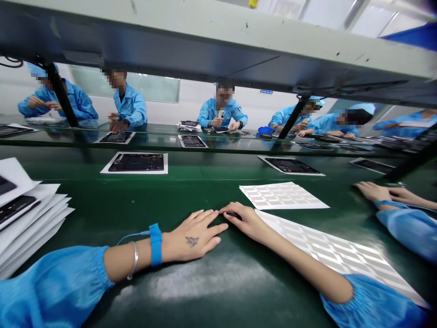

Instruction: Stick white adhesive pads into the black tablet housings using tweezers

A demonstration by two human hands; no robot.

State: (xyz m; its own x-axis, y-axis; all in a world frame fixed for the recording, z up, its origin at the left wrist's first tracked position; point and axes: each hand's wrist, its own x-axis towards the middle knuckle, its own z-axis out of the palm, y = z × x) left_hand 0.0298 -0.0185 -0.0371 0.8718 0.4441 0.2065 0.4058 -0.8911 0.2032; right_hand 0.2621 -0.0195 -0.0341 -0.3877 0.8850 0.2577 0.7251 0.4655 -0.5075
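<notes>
- My left grip (194, 234) lies flat and open on the green surface (218, 282), fingers spread and holding nothing. A blue wrist strap (155, 244) and a silver bangle (135, 259) sit on that wrist.
- My right grip (244, 223) is closed over a small dark object (234, 215), which shows only between my fingers, so I cannot tell what it is. The fingertips of my two grips are just beside each other.
- My right forearm lies along the edge of a white patterned sheet (341, 255), printed with rows of grey shapes. A second patterned sheet (282, 196) lies flat just beyond my right grip.
- As far as I can see, both patterned sheets are whole, with their rows unbroken where they show.
- A stack of white sheets (27, 218) sits to my left, and dark panels (13, 207) show on its upper sheets.
- Single white sheets, each carrying a dark panel (137, 162), lie spaced apart across the surface ahead of me; none is under my grips.
- A co-worker's hand (375, 191) rests at the right edge, with a blue sleeve (406, 230) behind it, well apart from my own.
- More people in blue smocks (220, 107) work across the surface, beneath a grey overhead shelf (205, 45).
</notes>
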